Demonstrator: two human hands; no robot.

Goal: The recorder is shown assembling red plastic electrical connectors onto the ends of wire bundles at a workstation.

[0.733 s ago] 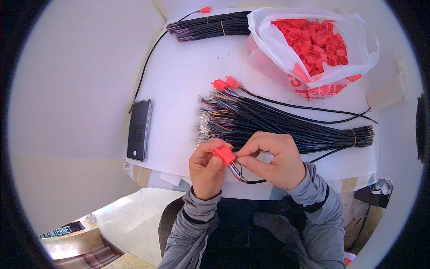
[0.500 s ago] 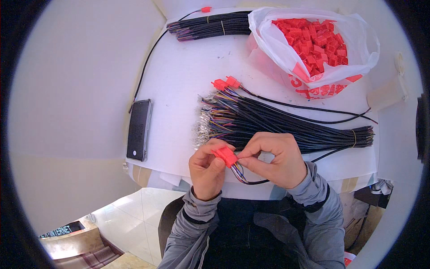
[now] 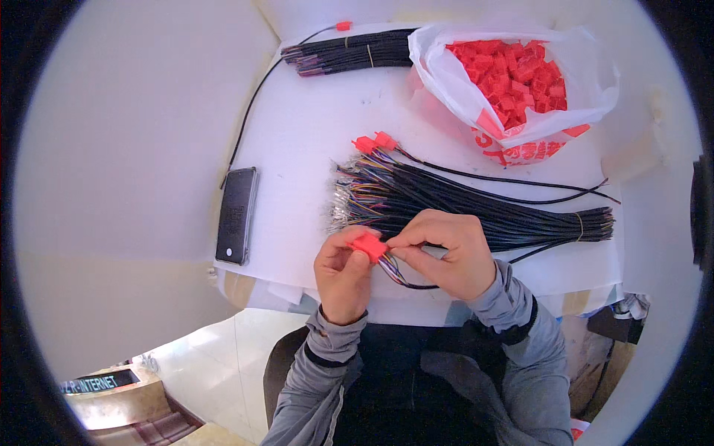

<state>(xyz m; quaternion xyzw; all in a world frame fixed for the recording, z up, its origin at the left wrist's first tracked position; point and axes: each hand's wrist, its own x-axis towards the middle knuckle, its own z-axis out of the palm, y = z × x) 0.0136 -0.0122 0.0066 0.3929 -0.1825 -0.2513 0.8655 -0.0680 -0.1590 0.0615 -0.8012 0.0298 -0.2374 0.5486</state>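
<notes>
Between thumb and fingers, my left hand grips a red plastic connector housing near the table's front edge. Several thin coloured wires run out of the housing's lower right end into a black cable that passes under my right hand. That hand is closed in a pinch at the housing's wire end, on what looks like one thin wire; its tip is hidden. Just beyond both hands lies a thick bundle of black cables, bare metal terminals at its left end. Two red connectors on cables rest at its far side.
At the far right, a white plastic bag stands full of red connector housings. Another black cable bundle lies at the back, beside a single cable with a red connector. A dark phone lies at the left.
The whole view has shifted slightly. My right hand's pinch sits a little closer to the top of the housing's wire end; my left hand keeps its grip on the housing.
</notes>
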